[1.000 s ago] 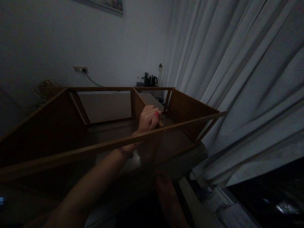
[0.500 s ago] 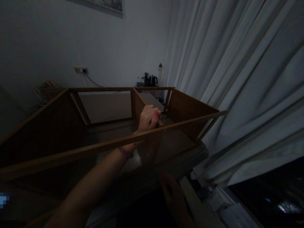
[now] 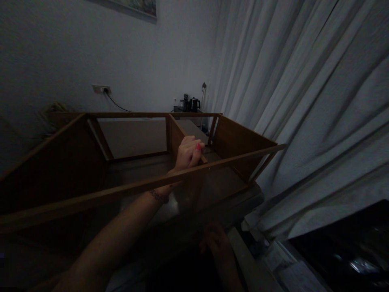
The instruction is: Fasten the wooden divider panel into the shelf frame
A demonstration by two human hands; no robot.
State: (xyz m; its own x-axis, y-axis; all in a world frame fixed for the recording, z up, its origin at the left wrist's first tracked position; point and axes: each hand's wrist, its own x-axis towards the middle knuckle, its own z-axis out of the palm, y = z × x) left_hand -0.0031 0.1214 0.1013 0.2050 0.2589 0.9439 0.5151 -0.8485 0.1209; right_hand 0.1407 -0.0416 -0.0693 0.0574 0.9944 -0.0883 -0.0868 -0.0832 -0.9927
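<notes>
A wooden cabinet frame with brown side panels lies in front of me, its top side uncovered. My left hand reaches in under the near rail and is closed over the top edge of the middle divider. Red polish shows on the thumbnail, and a bracelet circles the wrist. Low in the dark, on the near side of the frame, hangs my right hand. Its fingers look loosely bent and apart, with nothing visible in them. Deep shadow hides part of it.
Long pale curtains hang along the right. A black kettle stands on a small table by the far wall, near a socket with a cable. White boxes or papers and a dark glossy surface are at lower right.
My right hand has shifted a little and its fingers have bent differently. The left hand keeps its grip on the divider. The view has moved slightly.
</notes>
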